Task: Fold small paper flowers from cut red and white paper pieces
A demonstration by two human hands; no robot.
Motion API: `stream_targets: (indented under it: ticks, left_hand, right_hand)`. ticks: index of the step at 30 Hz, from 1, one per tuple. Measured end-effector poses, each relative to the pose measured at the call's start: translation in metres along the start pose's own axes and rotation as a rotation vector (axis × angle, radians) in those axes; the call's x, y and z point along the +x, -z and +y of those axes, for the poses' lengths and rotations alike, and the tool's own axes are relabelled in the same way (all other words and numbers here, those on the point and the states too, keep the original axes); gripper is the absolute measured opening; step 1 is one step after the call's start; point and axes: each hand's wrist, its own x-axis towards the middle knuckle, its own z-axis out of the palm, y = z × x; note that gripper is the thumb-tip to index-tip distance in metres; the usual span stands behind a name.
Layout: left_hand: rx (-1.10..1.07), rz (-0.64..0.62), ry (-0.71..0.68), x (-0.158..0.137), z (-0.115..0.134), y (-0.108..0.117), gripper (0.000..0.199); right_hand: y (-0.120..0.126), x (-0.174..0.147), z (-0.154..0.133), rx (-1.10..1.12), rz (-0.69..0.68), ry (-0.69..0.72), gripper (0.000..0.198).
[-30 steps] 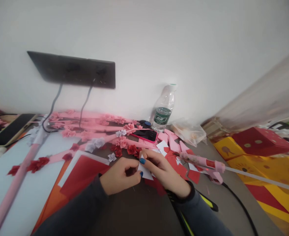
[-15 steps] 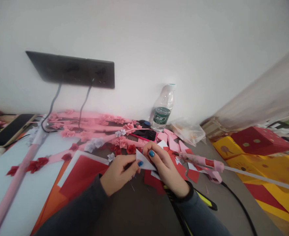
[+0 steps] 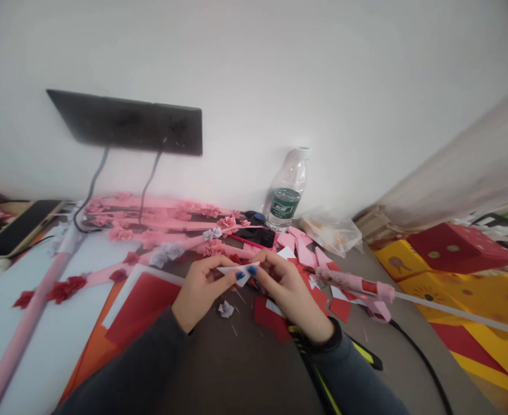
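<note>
Between both hands is a small folded piece of white paper (image 3: 242, 277), roughly triangular with its long edge up. My left hand (image 3: 206, 288) pinches its left corner between thumb and fingers. At the right corner, my right hand (image 3: 282, 288) pinches it the same way. Both thumbs press on the near face, so the fingers behind are partly hidden. Below the paper, a small white paper flower (image 3: 225, 309) lies on the grey table (image 3: 237, 369). Red paper pieces (image 3: 268, 323) lie under and beside my right hand.
Pink rods with paper flowers (image 3: 163, 256) lie at the left. A water bottle (image 3: 285, 193) stands by the wall. A pink glue gun (image 3: 357, 285) with a white stick and black cable lies right, near a yellow-black cutter (image 3: 361, 351). Yellow and red boxes (image 3: 461, 248) are far right.
The white paper has gone from an upright triangle to a flatter folded shape, and my hands have turned with it. My left hand shifted left, and the small white flower now shows below.
</note>
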Motion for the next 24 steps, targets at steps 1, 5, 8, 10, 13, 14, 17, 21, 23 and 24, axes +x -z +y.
stream_targets:
  ticks: [1,5,8,10,13,14,17,21,23,24]
  left_hand:
    - [-0.010,-0.009,0.017,0.000,0.000,0.000,0.018]
    - [-0.035,-0.041,0.056,0.000,0.001,-0.002,0.019]
    - [-0.062,-0.019,0.075,-0.001,0.001,-0.003,0.022]
    - [-0.057,-0.010,0.066,-0.001,0.001,-0.003,0.023]
    - [-0.025,-0.010,0.036,-0.001,0.000,-0.003,0.023]
    - [-0.016,-0.011,0.028,-0.001,0.000,-0.003,0.023]
    - [0.007,-0.022,0.009,-0.002,-0.002,-0.003,0.023]
    - [0.029,-0.012,-0.002,-0.002,-0.003,-0.002,0.025]
    - [0.047,0.001,-0.004,-0.002,-0.004,-0.002,0.025]
    - [0.056,0.004,-0.005,-0.003,-0.004,-0.002,0.024]
  right_hand:
    - [0.000,0.000,0.001,0.027,0.032,-0.004,0.038]
    - [-0.004,0.000,0.006,0.079,0.132,0.037,0.028]
    - [-0.009,-0.002,0.006,0.081,0.177,0.044,0.021]
    - [-0.010,-0.002,0.006,0.036,0.166,0.041,0.018]
    - [-0.010,-0.002,0.005,-0.035,0.167,0.041,0.012]
    - [-0.010,-0.002,0.005,-0.050,0.179,0.043,0.011]
    - [-0.009,-0.001,0.006,-0.069,0.224,0.048,0.010]
    - [-0.008,0.000,0.008,-0.053,0.207,0.043,0.013]
    - [-0.007,0.000,0.009,-0.040,0.187,0.036,0.017]
    - [-0.007,0.000,0.009,-0.034,0.186,0.034,0.019]
